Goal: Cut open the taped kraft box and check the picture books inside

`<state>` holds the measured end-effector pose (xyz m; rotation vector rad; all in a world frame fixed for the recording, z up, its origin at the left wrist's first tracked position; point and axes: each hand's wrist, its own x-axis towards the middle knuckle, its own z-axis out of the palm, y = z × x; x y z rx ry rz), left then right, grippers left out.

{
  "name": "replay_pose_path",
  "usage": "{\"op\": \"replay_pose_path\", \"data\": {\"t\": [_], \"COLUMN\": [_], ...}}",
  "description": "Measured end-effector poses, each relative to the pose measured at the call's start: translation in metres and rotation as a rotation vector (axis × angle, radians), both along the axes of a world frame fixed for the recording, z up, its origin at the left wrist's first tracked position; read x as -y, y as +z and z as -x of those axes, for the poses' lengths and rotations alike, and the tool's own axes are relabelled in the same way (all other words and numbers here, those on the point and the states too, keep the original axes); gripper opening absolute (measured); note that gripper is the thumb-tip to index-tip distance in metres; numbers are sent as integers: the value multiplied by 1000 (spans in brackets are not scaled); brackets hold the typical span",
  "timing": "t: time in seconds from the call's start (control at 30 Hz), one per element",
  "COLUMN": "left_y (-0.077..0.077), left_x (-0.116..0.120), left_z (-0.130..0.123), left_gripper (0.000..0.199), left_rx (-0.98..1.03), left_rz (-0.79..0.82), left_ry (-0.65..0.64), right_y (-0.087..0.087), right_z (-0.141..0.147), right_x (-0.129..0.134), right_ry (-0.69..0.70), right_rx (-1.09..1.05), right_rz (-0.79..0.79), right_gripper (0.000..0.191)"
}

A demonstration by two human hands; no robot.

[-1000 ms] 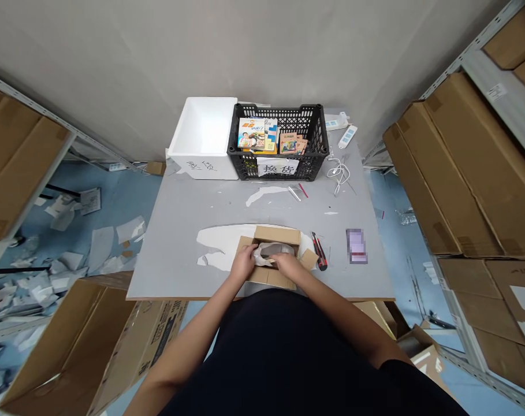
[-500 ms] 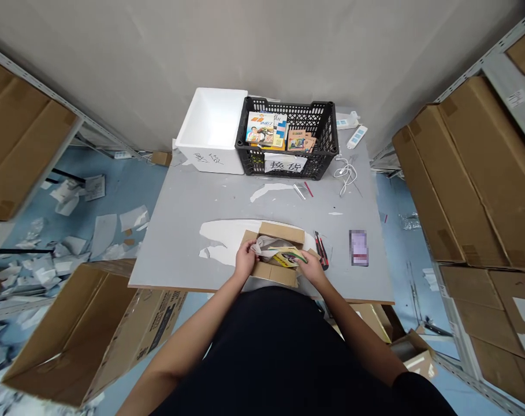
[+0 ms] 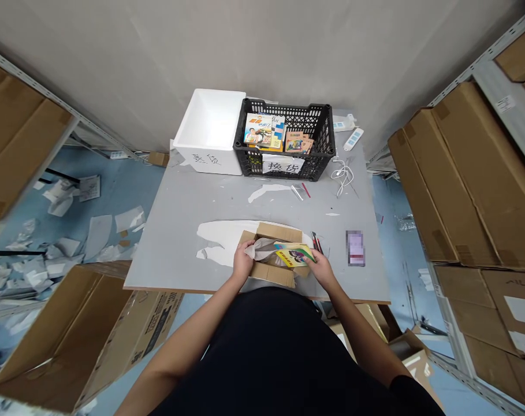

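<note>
A small open cardboard box (image 3: 272,274) stands at the table's front edge with its flaps spread. My right hand (image 3: 321,269) grips a yellow and green booklet (image 3: 293,255) by its right edge, tilted over the box opening. At the box's left side, my left hand (image 3: 244,261) is closed on whitish wrapping (image 3: 261,249), which reaches into the box. Part of the box's inside is hidden by the booklet and wrapping. Just beyond my right hand lies a red and black cutter (image 3: 316,241), partly covered.
Behind are a white foam box (image 3: 210,160) and a black crate (image 3: 327,145) holding books. A phone (image 3: 356,248) and a white cable (image 3: 342,173) lie at the right. A large open carton (image 3: 127,329) stands at the lower left.
My right hand has moved slightly right and lifted the booklet out of the wrapping, so more of its cover shows. My left hand still holds the wrapping.
</note>
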<state>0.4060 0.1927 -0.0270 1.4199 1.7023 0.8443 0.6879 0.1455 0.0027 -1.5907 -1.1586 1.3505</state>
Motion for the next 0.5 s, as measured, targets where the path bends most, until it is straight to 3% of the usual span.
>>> {"op": "replay_pose_path", "data": {"t": [0.3, 0.5], "left_y": [5, 26], "left_x": [1, 3], "left_z": [1, -1], "left_gripper": [39, 49], "left_rx": [-207, -268], "left_rz": [-43, -74], "left_ry": [-164, -219], "right_y": [15, 30], "right_z": [-11, -11], "right_x": [0, 3], "right_ry": [-51, -133], "right_rx": [-88, -215], "right_rz": [8, 24], "right_gripper": [41, 43]}}
